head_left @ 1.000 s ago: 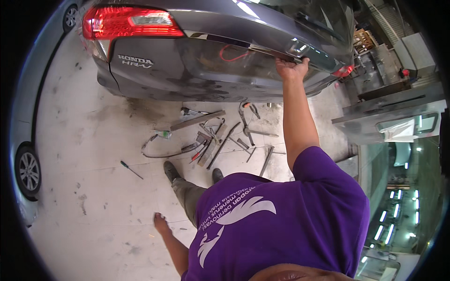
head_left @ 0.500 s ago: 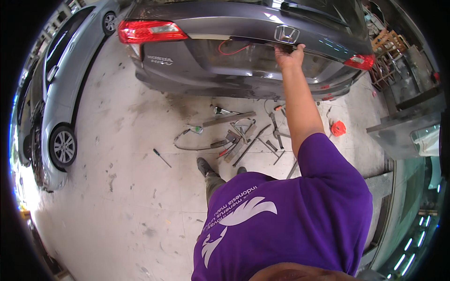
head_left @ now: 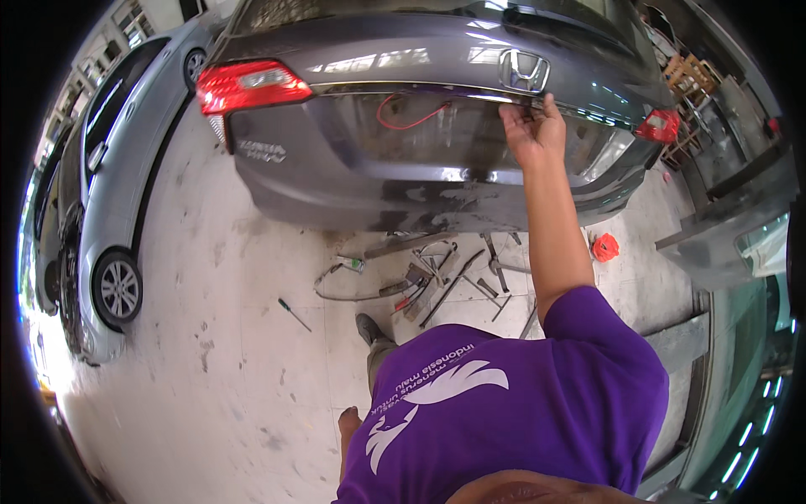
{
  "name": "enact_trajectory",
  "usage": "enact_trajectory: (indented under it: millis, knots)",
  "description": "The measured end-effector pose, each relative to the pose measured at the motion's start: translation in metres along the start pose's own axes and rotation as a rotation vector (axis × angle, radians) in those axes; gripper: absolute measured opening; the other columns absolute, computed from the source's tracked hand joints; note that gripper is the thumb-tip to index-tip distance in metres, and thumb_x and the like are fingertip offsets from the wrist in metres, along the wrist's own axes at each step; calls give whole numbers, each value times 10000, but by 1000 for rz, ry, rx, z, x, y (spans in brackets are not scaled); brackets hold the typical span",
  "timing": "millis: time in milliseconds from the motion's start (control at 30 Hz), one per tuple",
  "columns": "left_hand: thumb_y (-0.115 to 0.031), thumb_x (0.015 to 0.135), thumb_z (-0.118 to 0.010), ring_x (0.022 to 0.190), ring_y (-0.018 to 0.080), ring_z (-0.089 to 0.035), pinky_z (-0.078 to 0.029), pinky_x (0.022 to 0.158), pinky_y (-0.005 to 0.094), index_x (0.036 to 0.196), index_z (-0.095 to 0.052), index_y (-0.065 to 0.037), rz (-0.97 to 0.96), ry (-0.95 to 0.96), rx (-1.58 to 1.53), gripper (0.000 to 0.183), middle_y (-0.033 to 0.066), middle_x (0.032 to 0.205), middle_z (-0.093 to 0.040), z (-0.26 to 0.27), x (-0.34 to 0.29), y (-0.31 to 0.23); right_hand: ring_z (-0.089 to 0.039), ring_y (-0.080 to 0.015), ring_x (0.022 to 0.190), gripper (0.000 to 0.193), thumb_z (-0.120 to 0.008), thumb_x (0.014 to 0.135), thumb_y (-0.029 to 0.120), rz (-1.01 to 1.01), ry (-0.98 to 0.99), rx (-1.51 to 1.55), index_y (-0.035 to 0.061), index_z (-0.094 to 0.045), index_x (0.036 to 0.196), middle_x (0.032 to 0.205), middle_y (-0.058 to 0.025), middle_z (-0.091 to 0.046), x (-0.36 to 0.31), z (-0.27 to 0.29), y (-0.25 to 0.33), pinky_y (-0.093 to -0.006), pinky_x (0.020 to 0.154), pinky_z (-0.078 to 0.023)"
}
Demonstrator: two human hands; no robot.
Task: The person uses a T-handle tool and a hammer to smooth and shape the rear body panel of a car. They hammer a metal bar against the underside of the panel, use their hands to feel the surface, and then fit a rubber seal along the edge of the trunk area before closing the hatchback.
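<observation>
My right hand (head_left: 535, 134) reaches up to the rear of a dark grey car (head_left: 336, 172), palm showing and fingers apart. Its fingertips are at the tailgate's lower trim edge (head_left: 470, 94), just below a chrome emblem (head_left: 525, 71); whether they press on it is hard to see. A thin red wire (head_left: 411, 126) hangs in a loop from that edge, left of the hand. Low at my left side, my left hand (head_left: 348, 417) shows only in part beside my purple shirt, its fingers too small and hidden to read.
Hand tools and metal bars (head_left: 445, 281) lie on the floor between my feet and the bumper. A screwdriver (head_left: 294, 314) lies farther left, and a red object (head_left: 604, 247) right. A silver car (head_left: 126, 193) stands left; a metal cabinet (head_left: 730, 235) stands right.
My right hand has shifted slightly right, its fingers more spread at the trim edge. The car's rear sits lower in view, covering some tools. My left hand has come into view.
</observation>
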State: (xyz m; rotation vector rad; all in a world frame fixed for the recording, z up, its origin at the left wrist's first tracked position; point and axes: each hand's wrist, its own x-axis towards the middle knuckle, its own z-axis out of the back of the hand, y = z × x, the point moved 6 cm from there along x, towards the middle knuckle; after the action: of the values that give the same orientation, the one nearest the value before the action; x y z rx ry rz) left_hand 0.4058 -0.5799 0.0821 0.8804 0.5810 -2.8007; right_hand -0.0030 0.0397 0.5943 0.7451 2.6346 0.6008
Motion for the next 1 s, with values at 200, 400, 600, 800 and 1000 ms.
enact_trajectory:
  millis: [200,400,600,800,1000]
  knots:
    - [-265,915,-436,972,434,-590,-461,865,486,965,-645,9,-70,97,43,348,243,1028,-636,55,63,-65,-627,-212,912,313,-613,902,293,782,370,-1321,12,-631,1040,1000,-102,-624,-100,-72,83,-350,769,-512]
    - [-301,871,-597,1260,415,-427,-370,1040,443,1325,-427,71,-164,-379,-509,611,290,1354,-425,210,93,-241,-575,-275,1031,458,-622,832,445,1971,386,-1759,151,-612,1184,1132,-92,-596,-83,-165,101,-438,955,-417]
    - [-280,870,-606,1410,449,-104,-196,1118,512,1476,-95,35,-575,-884,-382,853,307,1515,-73,299,62,-390,-517,-281,1151,508,-566,852,481,1916,280,-1873,181,-564,1261,1216,-64,-564,-87,-183,100,-454,1053,-318]
    - [-366,902,-543,1416,467,10,-123,1131,527,1475,73,22,-524,-812,-390,926,311,1520,79,282,83,-394,-528,-269,1128,520,-576,834,516,1903,282,-1869,184,-577,1234,1188,-52,-573,-88,-188,103,-451,1053,-316]
    - [-401,896,-551,1405,466,-107,-152,1144,473,1473,-47,46,-472,-617,-373,887,322,1510,-67,277,104,-388,-500,-240,1162,540,-609,805,480,1869,300,-1894,166,-572,1243,1210,-40,-555,-79,-171,85,-434,1053,-295]
